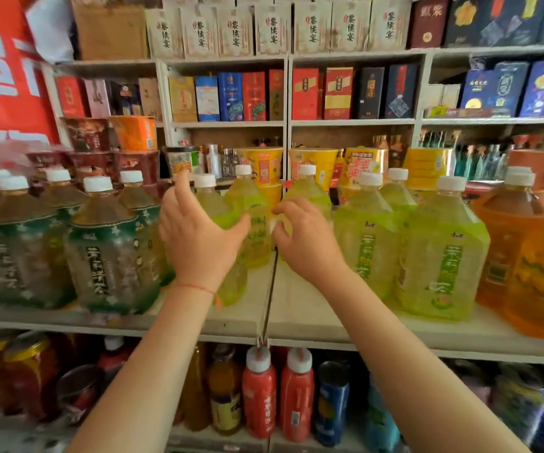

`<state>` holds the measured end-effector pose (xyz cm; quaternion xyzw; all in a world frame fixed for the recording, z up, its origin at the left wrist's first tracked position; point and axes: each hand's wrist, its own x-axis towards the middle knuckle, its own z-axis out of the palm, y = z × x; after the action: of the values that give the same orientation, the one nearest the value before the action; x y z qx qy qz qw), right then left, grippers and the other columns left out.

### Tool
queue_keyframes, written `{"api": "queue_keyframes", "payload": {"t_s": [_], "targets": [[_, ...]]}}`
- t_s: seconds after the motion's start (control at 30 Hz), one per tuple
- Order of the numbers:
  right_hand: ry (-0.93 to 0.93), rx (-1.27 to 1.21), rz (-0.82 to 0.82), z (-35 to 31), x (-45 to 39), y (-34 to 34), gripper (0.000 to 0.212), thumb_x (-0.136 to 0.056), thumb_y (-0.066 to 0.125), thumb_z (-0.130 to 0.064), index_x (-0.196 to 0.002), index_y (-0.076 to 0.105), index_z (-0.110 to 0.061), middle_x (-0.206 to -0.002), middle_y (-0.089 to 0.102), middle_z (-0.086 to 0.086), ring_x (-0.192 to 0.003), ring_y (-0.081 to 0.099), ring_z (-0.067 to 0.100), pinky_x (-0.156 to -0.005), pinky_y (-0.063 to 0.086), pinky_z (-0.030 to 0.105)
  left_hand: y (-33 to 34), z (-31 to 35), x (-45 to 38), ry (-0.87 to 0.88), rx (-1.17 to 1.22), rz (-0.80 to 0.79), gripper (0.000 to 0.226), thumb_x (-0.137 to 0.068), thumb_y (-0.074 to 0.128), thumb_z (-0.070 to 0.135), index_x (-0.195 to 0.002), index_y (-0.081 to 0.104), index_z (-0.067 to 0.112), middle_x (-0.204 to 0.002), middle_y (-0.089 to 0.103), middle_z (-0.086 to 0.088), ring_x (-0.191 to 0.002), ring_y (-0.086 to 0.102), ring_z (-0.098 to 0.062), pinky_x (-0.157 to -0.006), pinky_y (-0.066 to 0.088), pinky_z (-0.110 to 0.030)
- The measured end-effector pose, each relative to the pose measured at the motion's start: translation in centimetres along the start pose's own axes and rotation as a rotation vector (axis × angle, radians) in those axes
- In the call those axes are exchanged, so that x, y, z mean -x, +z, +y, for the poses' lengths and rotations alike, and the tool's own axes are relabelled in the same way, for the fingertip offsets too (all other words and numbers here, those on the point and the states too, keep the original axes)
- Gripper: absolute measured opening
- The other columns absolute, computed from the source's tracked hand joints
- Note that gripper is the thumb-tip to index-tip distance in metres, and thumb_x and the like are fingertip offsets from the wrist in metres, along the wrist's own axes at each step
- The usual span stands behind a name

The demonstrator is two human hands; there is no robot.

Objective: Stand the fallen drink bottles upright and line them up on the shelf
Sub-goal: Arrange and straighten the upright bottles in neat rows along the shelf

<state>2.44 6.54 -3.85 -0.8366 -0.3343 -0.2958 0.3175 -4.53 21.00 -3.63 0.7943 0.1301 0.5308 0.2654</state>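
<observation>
Left hand [198, 237] is raised in front of the shelf [313, 325] with its fingers spread and straight, thumb out to the right, the palm against or just in front of a yellow-green bottle [212, 207] with a white cap; whether it actually touches cannot be told. Right hand [303, 237] hovers beside it, fingers loosely curled downward and holding nothing, just before a second yellow-green bottle [310, 191]. A third green bottle [251, 204] stands between the two hands, further back. All of these stand upright on the middle shelf, near the seam where two shelf boards meet. To the right, two larger green tea bottles [444, 256] stand at the front edge, with orange bottles [525, 256] beyond them. To the left stands a row of brown tea bottles [107, 250] with dark green labels. Yellow noodle cups [264, 165] sit behind the bottles. Red bottles [277, 393] stand on the shelf below, and boxed goods [241, 96] fill the shelves above.
</observation>
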Motion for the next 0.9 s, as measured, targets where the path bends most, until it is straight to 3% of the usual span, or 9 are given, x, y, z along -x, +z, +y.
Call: {"api": "queue_keyframes", "payload": {"t_s": [0.1,0.2,0.37,0.5,0.67,0.9], "targets": [[0.201,-0.143,-0.157,-0.3,-2.6,2.5,0.055,-0.096,0.062,-0.021,-0.146,0.041,-0.012,-0.143,0.048,0.011,-0.129,0.048,0.027,-0.098,0.037,0.029,0.0,-3.0,-1.0,-0.079,-0.007,-0.234,0.108,-0.069,0.084,0.053,-0.155,0.026,0.019,-0.155,0.037,-0.010,-0.141,0.038,-0.031,-0.114,0.037,-0.048],[0.366,-0.258,-0.198,-0.5,-5.2,5.2,0.070,-0.090,0.073,-0.029,-0.144,0.034,-0.011,-0.139,0.051,0.012,-0.127,0.051,0.029,-0.100,0.046,0.039,-0.3,-5.0,-1.8,-0.074,0.023,-0.262,0.106,-0.069,0.082,0.054,-0.153,0.024,0.026,-0.152,0.036,-0.005,-0.138,0.040,-0.029,-0.106,0.038,-0.041],[0.517,-0.301,-0.131,-0.7,-7.3,9.2,0.083,-0.081,0.082,-0.034,-0.138,0.027,-0.008,-0.129,0.057,0.014,-0.117,0.058,0.033,-0.079,0.046,0.036,-0.2,-6.0,-1.6,-0.039,0.021,-0.211,0.103,-0.072,0.080,0.050,-0.153,0.023,0.021,-0.149,0.036,-0.010,-0.137,0.037,-0.030,-0.109,0.038,-0.043],[0.502,-0.251,-0.111,0.0,-7.7,9.6,0.084,-0.075,0.085,-0.038,-0.131,0.028,-0.010,-0.108,0.055,0.004,-0.103,0.061,0.028,-0.074,0.050,0.039,0.1,-5.9,-1.5,-0.017,0.039,-0.187,0.099,-0.073,0.080,0.048,-0.151,0.026,0.020,-0.146,0.037,-0.009,-0.134,0.037,-0.029,-0.108,0.038,-0.042],[0.418,-0.364,-0.288,1.0,-6.6,7.1,0.083,-0.071,0.089,-0.039,-0.131,0.036,-0.017,-0.118,0.057,-0.002,-0.104,0.058,0.016,-0.077,0.049,0.030,0.2,-6.3,-1.4,-0.006,0.053,-0.182,0.098,-0.074,0.080,0.048,-0.151,0.026,0.021,-0.146,0.037,-0.009,-0.134,0.037,-0.028,-0.102,0.037,-0.036],[0.322,-0.623,-0.505,1.2,-5.1,4.0,0.063,-0.074,0.085,-0.012,-0.123,0.049,-0.029,-0.113,0.071,-0.005,-0.104,0.070,0.012,-0.079,0.056,0.022,-1.1,-5.0,0.1,0.017,0.138,-0.219,0.097,-0.064,0.072,0.065,-0.144,0.028,0.035,-0.135,0.040,0.003,-0.119,0.044,-0.015,-0.084,0.041,-0.030]]}}
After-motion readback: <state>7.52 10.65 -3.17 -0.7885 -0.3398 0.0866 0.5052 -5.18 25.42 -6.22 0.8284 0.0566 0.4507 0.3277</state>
